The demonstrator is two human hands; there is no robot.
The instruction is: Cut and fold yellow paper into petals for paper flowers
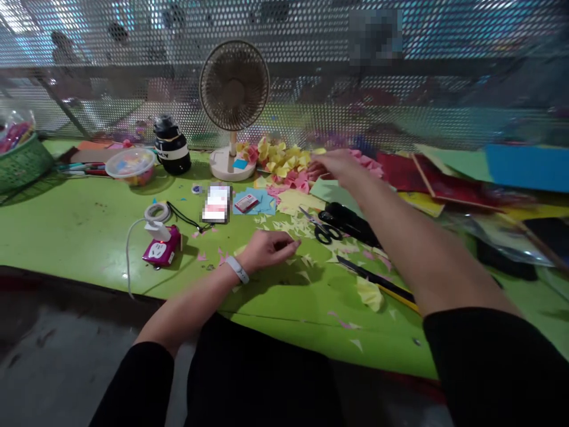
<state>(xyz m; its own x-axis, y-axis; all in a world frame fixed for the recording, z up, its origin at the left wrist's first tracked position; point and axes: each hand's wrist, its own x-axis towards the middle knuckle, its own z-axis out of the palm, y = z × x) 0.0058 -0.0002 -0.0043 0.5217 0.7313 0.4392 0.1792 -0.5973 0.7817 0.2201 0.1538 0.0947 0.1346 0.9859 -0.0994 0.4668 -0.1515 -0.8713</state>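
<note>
My left hand [269, 248], with a pale band on its wrist, hovers over the green table's near middle. Its fingers are loosely curled, the thumb alongside, and nothing shows in them. Further back, my right hand [331, 165] reaches into a heap of folded yellow paper flowers [284, 159] and pink paper flowers [296, 179]. Its fingers point down and are partly hidden, so their grip is unclear. Between the hands lie black-handled scissors [328, 232] and scattered paper scraps [288, 225]. One yellow paper flower [370, 295] rests near a black-and-yellow cutter-like tool [377, 280].
A fan [234, 86] and a black bottle [172, 148] stand at the back. Leftward are a plastic tub [131, 165], a purple power socket [162, 248] with a cable, and a phone [216, 203]. Coloured sheets [453, 172] pile up at right. A perforated metal screen [302, 89] bounds the table.
</note>
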